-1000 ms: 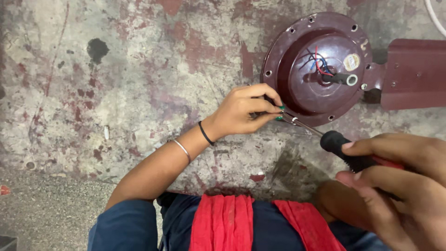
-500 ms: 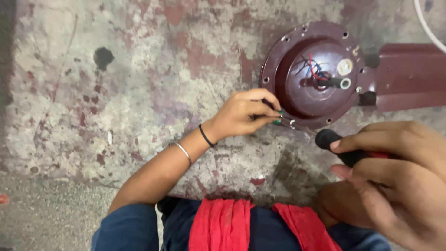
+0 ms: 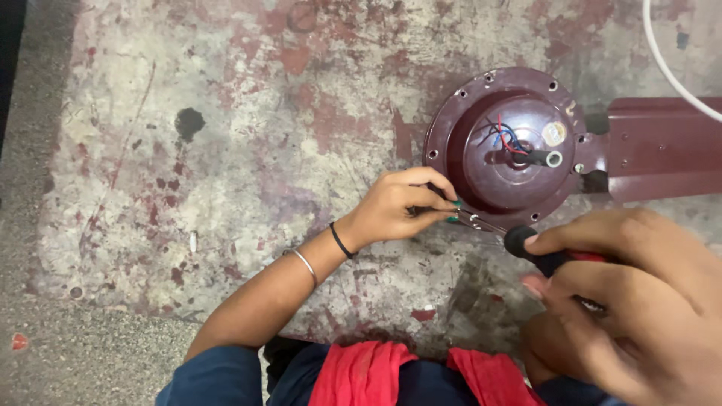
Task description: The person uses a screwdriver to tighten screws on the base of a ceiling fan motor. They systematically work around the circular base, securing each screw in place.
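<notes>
The floor point(image 3: 248, 113) is bare concrete, grey and badly worn, with flaking patches of dull red paint scattered over most of it. A dark round stain point(image 3: 189, 122) sits toward the left part, and a long thin scratch point(image 3: 134, 128) runs diagonally near it. Along the left edge and the lower left corner the surface turns to a rougher, speckled grey strip point(image 3: 68, 346). A narrow dark band point(image 3: 9, 60) shows at the upper left corner. The light is even and soft, with faint shadows only.
</notes>
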